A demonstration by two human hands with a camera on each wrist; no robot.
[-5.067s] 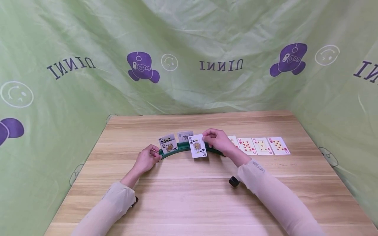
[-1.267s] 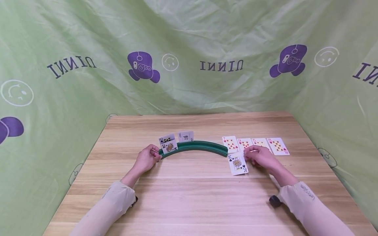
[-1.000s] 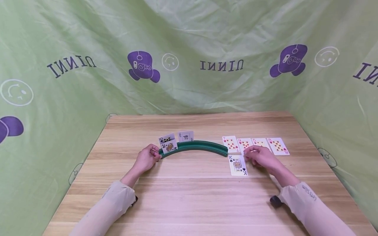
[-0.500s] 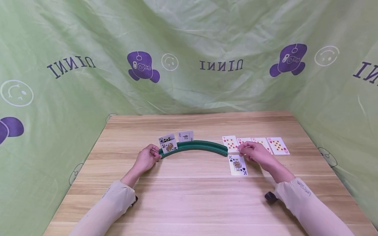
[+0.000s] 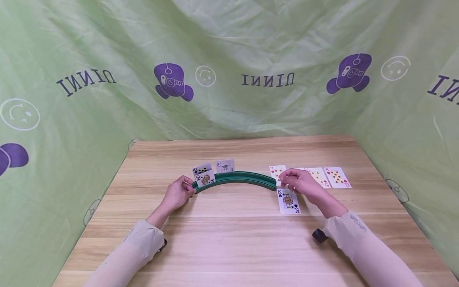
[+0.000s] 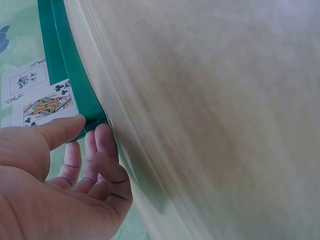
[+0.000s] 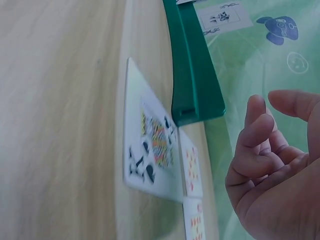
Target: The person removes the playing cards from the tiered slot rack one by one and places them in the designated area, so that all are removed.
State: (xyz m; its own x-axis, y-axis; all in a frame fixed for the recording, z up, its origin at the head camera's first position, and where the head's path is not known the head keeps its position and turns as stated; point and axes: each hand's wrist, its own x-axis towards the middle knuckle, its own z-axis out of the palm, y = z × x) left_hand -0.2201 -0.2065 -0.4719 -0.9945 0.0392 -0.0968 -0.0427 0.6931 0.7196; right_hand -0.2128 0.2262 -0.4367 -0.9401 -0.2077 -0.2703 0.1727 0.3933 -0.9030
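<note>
My left hand (image 5: 178, 193) pinches the left end of a curved green card holder (image 5: 247, 176) between thumb and fingers, also seen in the left wrist view. In the holder stand a queen of clubs (image 5: 205, 179), a black ten (image 5: 202, 169) behind it, and a joker (image 5: 225, 166) at the back. My right hand (image 5: 305, 186) hovers near the holder's right end with thumb and forefinger apart and nothing between them. Below it a king of spades (image 5: 288, 201) lies face up. Partly behind its fingertips is the seven of hearts (image 5: 276, 172).
Right of the seven, my right hand hides most of one card. Beyond it lie a five of diamonds (image 5: 318, 176) and a red eight (image 5: 337, 177), face up. A green cloth (image 5: 229, 107) with purple figures hangs around the wooden table (image 5: 229, 247).
The king of spades went from above the holder to flat on the table at its right end. My right hand let it go and moved left towards the seven; the left hand kept still.
</note>
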